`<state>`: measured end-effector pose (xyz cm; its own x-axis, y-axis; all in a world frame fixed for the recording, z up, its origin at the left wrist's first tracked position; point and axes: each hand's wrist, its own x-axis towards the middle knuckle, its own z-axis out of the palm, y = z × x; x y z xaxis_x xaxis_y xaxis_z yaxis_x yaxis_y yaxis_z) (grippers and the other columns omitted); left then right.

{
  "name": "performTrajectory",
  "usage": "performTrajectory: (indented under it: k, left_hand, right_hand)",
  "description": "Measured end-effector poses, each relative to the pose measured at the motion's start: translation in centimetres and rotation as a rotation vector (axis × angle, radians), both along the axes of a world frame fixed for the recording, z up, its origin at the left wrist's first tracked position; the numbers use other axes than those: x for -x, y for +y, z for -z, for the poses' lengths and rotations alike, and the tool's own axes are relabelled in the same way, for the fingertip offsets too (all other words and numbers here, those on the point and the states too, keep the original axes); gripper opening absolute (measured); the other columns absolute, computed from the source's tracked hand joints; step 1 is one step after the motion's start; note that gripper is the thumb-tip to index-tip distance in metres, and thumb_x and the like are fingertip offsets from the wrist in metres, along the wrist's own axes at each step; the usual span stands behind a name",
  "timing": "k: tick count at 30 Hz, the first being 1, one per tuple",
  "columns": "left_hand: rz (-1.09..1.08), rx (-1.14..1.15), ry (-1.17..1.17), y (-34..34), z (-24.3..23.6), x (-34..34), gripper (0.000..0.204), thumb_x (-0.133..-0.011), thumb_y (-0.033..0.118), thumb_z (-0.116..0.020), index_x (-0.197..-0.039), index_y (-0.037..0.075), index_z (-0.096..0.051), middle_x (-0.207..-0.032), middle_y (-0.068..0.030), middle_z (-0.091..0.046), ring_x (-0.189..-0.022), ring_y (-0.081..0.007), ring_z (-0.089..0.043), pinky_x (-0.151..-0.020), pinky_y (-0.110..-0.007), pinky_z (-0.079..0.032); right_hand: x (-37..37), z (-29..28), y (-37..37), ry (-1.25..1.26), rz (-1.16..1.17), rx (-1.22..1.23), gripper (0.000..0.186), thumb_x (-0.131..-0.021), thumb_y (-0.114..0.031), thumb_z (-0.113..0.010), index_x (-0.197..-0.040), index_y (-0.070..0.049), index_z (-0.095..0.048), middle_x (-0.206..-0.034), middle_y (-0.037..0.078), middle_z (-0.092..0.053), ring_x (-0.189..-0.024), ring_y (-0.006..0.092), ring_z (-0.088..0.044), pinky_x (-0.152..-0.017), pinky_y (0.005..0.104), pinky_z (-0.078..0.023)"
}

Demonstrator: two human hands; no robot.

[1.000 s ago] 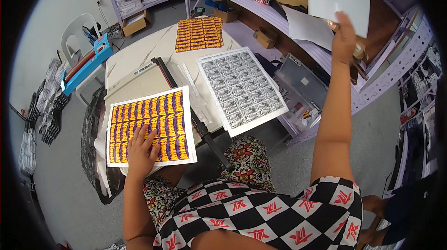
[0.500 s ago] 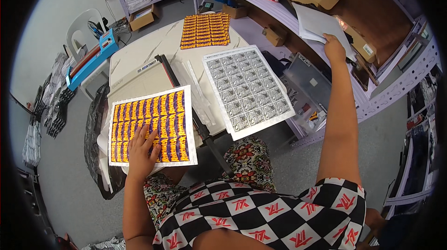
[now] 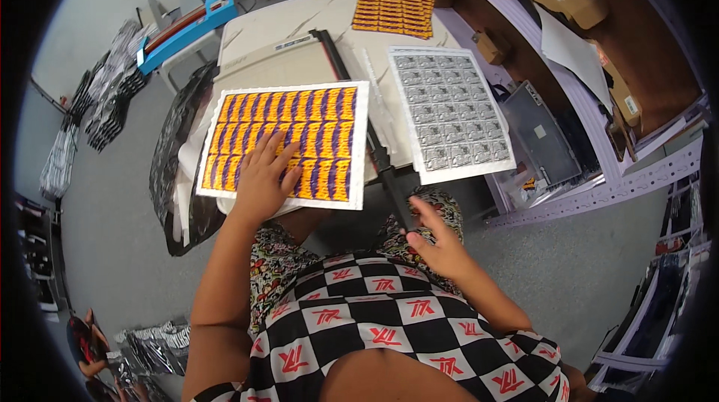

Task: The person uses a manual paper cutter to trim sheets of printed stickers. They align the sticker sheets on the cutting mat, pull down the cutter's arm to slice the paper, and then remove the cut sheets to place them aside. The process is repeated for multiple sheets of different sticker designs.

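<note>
head view, left hand (image 3: 262, 181) on orange sheet (image 3: 288, 140), grey sheet (image 3: 449, 114) beside

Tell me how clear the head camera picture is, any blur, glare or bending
Head view: even indoor light, no strong glare; the orange printed sheet under the left hand is sharp; the right hand looks slightly soft; shelf edges bow near the dark circular rim.

A single view, from a fisheye camera worn on the person's head, looks steeply down over the chest onto the table (image 3: 299, 20) just in front. It sits close above the work (both forearms enter from the lower edge), and straight edges bend toward the rim: the shelf (image 3: 599, 185) curves along the right, grey floor (image 3: 105, 200) along the left.
</note>
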<state>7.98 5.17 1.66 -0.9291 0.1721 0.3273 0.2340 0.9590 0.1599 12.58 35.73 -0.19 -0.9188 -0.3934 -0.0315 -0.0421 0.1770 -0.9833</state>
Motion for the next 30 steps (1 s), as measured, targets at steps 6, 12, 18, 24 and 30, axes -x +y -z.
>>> performTrajectory:
  k: [6,12,18,24,30]
  left_hand:
    - [-0.04,0.071,-0.034,-0.3,0.9,0.2,0.041,-0.083,0.035,-0.044,-0.12,0.017,-0.044,-0.13,-0.0091,-0.034,-0.122,-0.0273,-0.028,-0.096,-0.043,-0.025]
    - [-0.078,0.035,0.019,-0.5,1.8,-0.5,0.041,-0.084,0.036,-0.043,-0.121,0.018,-0.044,-0.129,-0.0095,-0.036,-0.122,-0.027,-0.029,-0.096,-0.044,-0.026]
    - [-0.162,0.01,-0.14,0.8,-0.4,-3.0,0.044,-0.079,0.037,-0.049,-0.118,0.017,-0.046,-0.125,-0.0125,-0.039,-0.117,-0.0298,-0.034,-0.092,-0.045,-0.03]
    - [-0.249,-0.041,-0.14,-1.6,-0.1,6.0,0.043,-0.08,0.041,-0.046,-0.118,0.02,-0.048,-0.126,-0.0114,-0.038,-0.118,-0.0279,-0.032,-0.093,-0.045,-0.028]
    - [-0.287,-0.062,-0.199,-1.3,-0.8,9.5,0.042,-0.08,0.043,-0.047,-0.116,0.022,-0.05,-0.12,-0.0097,-0.042,-0.115,-0.0261,-0.034,-0.093,-0.043,-0.028]
  right_hand:
    - [0.0,-3.4,-0.8,0.095,0.019,0.21,0.055,-0.072,-0.003,-0.062,-0.122,-0.002,-0.038,-0.097,0.006,-0.05,-0.084,0.0111,-0.049,-0.079,0.0248,-0.039]
    - [3.1,-12.9,-4.4,0.379,0.105,0.455,0.044,-0.079,-0.007,-0.054,-0.119,0.004,-0.04,-0.098,0.007,-0.052,-0.08,0.0123,-0.051,-0.076,0.024,-0.039]
    - [3.6,-14.3,-5.6,0.353,0.056,0.441,0.045,-0.082,-0.01,-0.052,-0.121,0.002,-0.033,-0.097,0.013,-0.055,-0.091,0.0173,-0.053,-0.089,0.0309,-0.036]
    - [4.4,-15.4,-6.9,0.316,0.089,0.234,0.043,-0.08,-0.014,-0.056,-0.116,-0.005,-0.033,-0.092,0.013,-0.058,-0.091,0.0154,-0.053,-0.086,0.0285,-0.037]
    - [3.9,-15.3,-7.4,0.341,0.151,0.069,0.038,-0.083,-0.019,-0.054,-0.114,-0.005,-0.038,-0.094,0.012,-0.058,-0.086,0.0126,-0.054,-0.073,0.0218,-0.042]
